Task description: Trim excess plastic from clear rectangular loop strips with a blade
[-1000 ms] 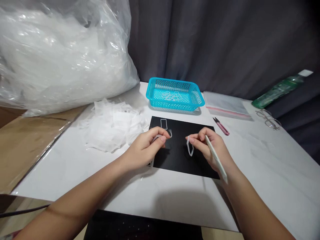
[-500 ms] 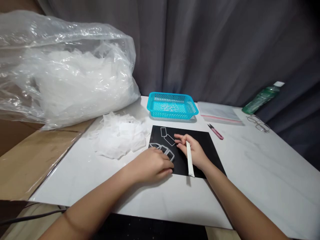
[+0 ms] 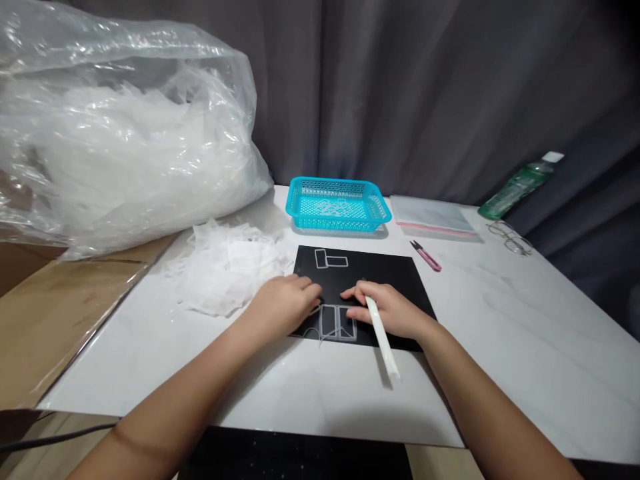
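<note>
A black mat [image 3: 390, 277] lies on the white table [image 3: 500, 347]. Two small clear rectangular frames [image 3: 337, 321] lie side by side at the mat's near edge. My left hand [image 3: 283, 307] rests palm down beside them, fingertips touching the left frame. My right hand [image 3: 387, 310] presses fingertips on the right frame and holds a white stick tool [image 3: 383, 337] that points back toward me. Two more frames [image 3: 330, 259] lie joined at the mat's far left.
A pile of white plastic pieces [image 3: 227, 267] lies left of the mat, under a big clear bag [image 3: 115, 133]. Behind the mat stands a turquoise basket [image 3: 337, 207], then a zip bag [image 3: 433, 215], pink snips [image 3: 425, 255], glasses [image 3: 510, 237] and a green bottle [image 3: 517, 187].
Both hands came down from holding frames in the air to pressing them flat at the mat's near edge. The frames now lie squared up in two pairs. The view shifted.
</note>
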Motion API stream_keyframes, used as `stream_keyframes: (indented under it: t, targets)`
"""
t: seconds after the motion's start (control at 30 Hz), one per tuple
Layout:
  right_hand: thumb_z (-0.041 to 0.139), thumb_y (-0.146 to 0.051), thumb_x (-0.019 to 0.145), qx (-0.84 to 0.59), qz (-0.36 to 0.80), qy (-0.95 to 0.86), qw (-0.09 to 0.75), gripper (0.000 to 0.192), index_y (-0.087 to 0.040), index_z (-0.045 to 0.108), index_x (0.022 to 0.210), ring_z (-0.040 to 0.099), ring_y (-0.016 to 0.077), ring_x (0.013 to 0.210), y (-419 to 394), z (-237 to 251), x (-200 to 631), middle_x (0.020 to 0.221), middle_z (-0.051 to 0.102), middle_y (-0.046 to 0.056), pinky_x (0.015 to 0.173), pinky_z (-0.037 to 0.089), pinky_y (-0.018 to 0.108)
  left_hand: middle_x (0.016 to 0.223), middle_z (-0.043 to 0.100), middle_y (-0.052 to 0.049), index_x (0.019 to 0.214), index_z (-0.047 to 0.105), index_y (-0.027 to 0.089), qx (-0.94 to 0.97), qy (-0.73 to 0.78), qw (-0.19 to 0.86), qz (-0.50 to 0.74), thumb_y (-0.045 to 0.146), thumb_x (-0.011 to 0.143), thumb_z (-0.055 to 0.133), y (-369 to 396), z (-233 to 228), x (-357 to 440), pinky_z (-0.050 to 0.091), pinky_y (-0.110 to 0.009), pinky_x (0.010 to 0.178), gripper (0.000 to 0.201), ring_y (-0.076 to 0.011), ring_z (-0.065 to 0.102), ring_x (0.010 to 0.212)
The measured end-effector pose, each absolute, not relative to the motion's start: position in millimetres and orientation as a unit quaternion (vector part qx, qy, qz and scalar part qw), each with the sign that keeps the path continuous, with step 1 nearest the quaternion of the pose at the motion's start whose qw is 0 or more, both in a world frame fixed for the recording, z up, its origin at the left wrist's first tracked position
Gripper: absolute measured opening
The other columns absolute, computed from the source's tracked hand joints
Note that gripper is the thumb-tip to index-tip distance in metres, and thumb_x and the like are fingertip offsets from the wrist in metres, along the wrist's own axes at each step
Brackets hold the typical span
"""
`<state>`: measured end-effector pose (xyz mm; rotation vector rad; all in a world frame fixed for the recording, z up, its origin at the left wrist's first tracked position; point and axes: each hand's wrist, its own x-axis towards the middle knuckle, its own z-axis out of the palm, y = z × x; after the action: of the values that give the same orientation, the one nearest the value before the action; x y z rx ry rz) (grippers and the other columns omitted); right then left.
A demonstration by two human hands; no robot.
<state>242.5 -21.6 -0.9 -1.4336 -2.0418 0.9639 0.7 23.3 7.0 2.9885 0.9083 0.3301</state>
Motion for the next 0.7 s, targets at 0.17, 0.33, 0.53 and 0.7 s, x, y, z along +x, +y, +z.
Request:
stream_keyframes:
  t: [0.17,0.33,0.53,0.7]
  targets:
    - [0.055,-0.015,0.085,-0.484,0.268,-0.815,0.173,0.021,-0.022,0.042,0.071,0.051,0.0159,0.072,-28.9,1.4,234.7,0.076,0.059,0.0,0.064,0.038,0.026,0.107,0.067,-0.009,0.108,0.065,0.018,0.951,0.303,0.029,0.051,0.029,0.094,0.054,42.4,-0.3,-10.1,0.047,-0.034,0.076,0.021,-0.0247,0.064,0.095]
    - [0.055,-0.015,0.084,-0.496,0.297,-0.782,0.232,0.026,-0.023,0.035,0.07,0.049,0.0139,0.069,-31.9,9.7,241.6,0.079,0.058,0.0,0.063,0.038,0.026,0.072,0.062,-0.002,0.085,0.061,0.016,0.933,0.335,0.126,0.031,0.026,0.093,0.052,38.7,12.3,-7.3,0.037,-0.025,0.054,0.016,-0.0162,0.058,0.063]
    - [0.059,-0.027,0.086,-0.557,0.29,-0.715,0.306,0.03,-0.022,0.035,0.068,0.057,0.0152,0.069,-28.7,12.5,260.6,0.09,0.066,0.003,0.062,0.042,0.029,0.083,0.067,-0.003,0.091,0.063,0.018,0.933,0.265,0.199,0.143,0.024,0.093,0.053,34.7,21.8,-6.5,0.044,-0.027,0.069,0.012,-0.0161,0.06,0.077]
    - [0.054,-0.017,0.085,-0.513,0.274,-0.786,0.207,0.025,-0.022,0.038,0.066,0.059,0.0187,0.079,-31.6,21.0,269.7,0.083,0.065,0.003,0.069,0.044,0.031,0.087,0.068,-0.004,0.099,0.07,0.021,0.967,0.181,0.169,0.061,0.028,0.092,0.058,28.3,19.0,-6.9,0.045,-0.029,0.072,0.015,-0.0187,0.063,0.081]
